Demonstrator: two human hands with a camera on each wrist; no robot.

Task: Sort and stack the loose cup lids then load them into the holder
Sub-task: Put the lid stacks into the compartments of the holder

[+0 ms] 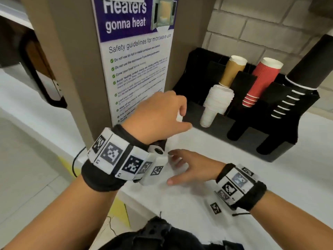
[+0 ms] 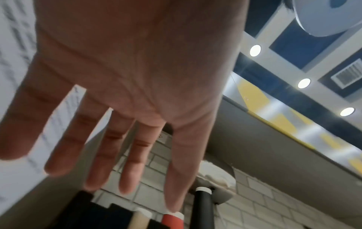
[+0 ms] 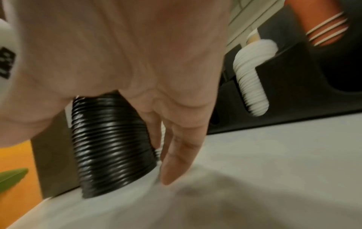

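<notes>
Beside the holder (image 1: 225, 134), left hand (image 2: 125, 80) splayed, right hand's (image 3: 121, 62) grip touches black lids (image 3: 111, 142) (blurred).

A microwave safety poster (image 1: 137, 56) hangs beside brown (image 1: 232, 71) and red cups (image 1: 261, 80).

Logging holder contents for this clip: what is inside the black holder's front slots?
In the black holder, the left front slot holds a white lid stack; the two slots to its right hold black lids. How far any stack runs down inside is hidden by the holder walls.
</notes>
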